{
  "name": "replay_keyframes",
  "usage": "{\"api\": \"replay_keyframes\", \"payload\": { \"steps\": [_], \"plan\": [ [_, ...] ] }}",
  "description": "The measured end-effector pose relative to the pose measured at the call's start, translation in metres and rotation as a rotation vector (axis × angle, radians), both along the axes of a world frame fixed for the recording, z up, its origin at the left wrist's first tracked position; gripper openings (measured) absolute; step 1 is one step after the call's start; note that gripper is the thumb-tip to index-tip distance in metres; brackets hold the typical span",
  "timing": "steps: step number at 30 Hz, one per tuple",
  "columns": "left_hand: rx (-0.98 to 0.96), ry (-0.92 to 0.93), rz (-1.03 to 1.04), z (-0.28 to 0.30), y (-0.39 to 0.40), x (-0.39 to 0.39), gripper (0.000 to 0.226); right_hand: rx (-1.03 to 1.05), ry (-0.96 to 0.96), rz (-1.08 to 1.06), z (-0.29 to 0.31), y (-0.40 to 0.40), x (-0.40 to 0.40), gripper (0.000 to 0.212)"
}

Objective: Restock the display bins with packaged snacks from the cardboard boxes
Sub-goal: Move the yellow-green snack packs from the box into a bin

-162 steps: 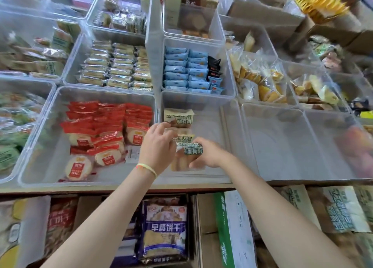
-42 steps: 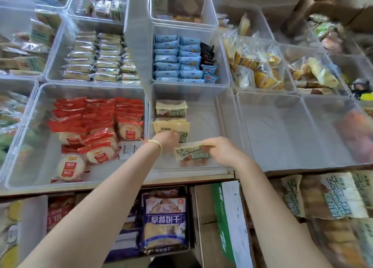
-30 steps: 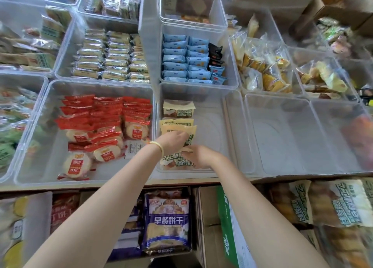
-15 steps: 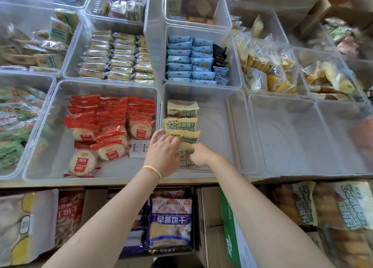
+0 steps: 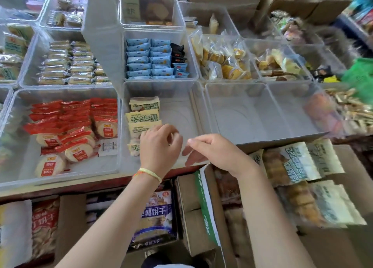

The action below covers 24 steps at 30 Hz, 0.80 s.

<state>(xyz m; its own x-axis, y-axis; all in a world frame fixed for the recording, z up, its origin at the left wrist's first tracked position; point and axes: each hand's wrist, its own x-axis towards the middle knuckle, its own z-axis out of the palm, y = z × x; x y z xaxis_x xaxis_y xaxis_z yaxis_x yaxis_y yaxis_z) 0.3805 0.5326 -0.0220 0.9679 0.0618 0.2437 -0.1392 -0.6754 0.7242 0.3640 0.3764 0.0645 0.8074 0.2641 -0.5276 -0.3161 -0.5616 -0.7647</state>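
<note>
Much of the right edge is smeared by blur: a green shape (image 5: 358, 74) and the heaps behind it cannot be identified. The lowest cream snack packet (image 5: 134, 147) in the clear bin (image 5: 181, 90) is largely hidden behind the left hand (image 5: 159, 146), so only its left end shows. The print on the bags of snacks (image 5: 292, 162) in the cardboard box (image 5: 353, 243) at lower right is soft and partly cut by the box flap (image 5: 205, 205). The person's forearms run out of the bottom edge.

Three more cream packets (image 5: 144, 116) lie in an overlapping column along the left side of that bin, the rest of its floor bare. The neighbouring bin to the left holds red-wrapped round cakes (image 5: 70, 130); the bin behind holds blue packets (image 5: 149, 57).

The left hand hangs over the near left part of the bin, back of the hand upward, fingers loosely curled, a yellow band (image 5: 150, 173) on the wrist. Its grip is released; nothing is visibly pinched, and whether the fingertips touch the packets beneath cannot be told. The right hand (image 5: 216, 152) sits just beside it over the bin's front rim, thumb and forefinger extended toward the left hand, remaining fingers bent down. Its grip is also released and holds nothing.
</note>
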Motion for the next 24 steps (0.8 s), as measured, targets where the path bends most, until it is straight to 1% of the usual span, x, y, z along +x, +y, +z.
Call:
{"api": "replay_keyframes", "payload": {
  "steps": [2,3,6,7,9,11,13,15,16,17,18,19,20,22,24],
  "plan": [
    [-0.03,0.035,-0.053,0.015,-0.031,-0.017,0.036,-0.093,-0.002,-0.001,0.005,-0.032,-0.014,0.038],
    [-0.027,0.064,-0.096,0.02,-0.047,-0.026,0.038,-0.13,-0.031,-0.056,0.003,-0.05,-0.02,0.039],
    [0.031,0.178,-0.262,0.025,-0.089,-0.046,0.031,-0.29,-0.213,-0.357,-0.008,-0.104,-0.039,0.031],
    [0.041,0.22,-0.324,0.026,-0.103,-0.053,0.027,-0.386,-0.272,-0.435,-0.013,-0.124,-0.045,0.026],
    [0.059,0.284,-0.415,0.024,-0.13,-0.065,0.021,-0.562,-0.334,-0.528,-0.028,-0.161,-0.059,0.02],
    [0.089,0.327,-0.434,0.021,-0.153,-0.074,0.021,-0.703,-0.391,-0.58,-0.044,-0.192,-0.072,0.028],
    [0.123,0.357,-0.422,0.015,-0.171,-0.082,0.026,-0.822,-0.428,-0.632,-0.055,-0.216,-0.082,0.046],
    [0.134,0.394,-0.405,0.009,-0.185,-0.09,0.027,-0.8,-0.361,-0.713,-0.065,-0.238,-0.089,0.062],
    [0.127,0.404,-0.396,0.009,-0.191,-0.095,0.026,-0.758,-0.304,-0.741,-0.07,-0.249,-0.091,0.064],
    [0.117,0.409,-0.387,0.009,-0.197,-0.099,0.025,-0.715,-0.263,-0.735,-0.074,-0.258,-0.091,0.057],
    [0.106,0.411,-0.375,0.012,-0.202,-0.103,0.024,-0.671,-0.256,-0.705,-0.075,-0.265,-0.092,0.045],
    [0.095,0.417,-0.365,0.015,-0.206,-0.106,0.022,-0.622,-0.288,-0.675,-0.075,-0.27,-0.091,0.031],
    [0.085,0.425,-0.356,0.018,-0.21,-0.108,0.02,-0.56,-0.331,-0.653,-0.072,-0.272,-0.091,0.025],
    [0.063,0.427,-0.324,0.026,-0.217,-0.11,0.017,-0.433,-0.413,-0.568,-0.057,-0.271,-0.089,0.024],
    [-0.014,0.422,-0.254,0.034,-0.22,-0.11,0.015,-0.354,-0.507,-0.439,-0.033,-0.266,-0.088,0.025]
  ]
}}
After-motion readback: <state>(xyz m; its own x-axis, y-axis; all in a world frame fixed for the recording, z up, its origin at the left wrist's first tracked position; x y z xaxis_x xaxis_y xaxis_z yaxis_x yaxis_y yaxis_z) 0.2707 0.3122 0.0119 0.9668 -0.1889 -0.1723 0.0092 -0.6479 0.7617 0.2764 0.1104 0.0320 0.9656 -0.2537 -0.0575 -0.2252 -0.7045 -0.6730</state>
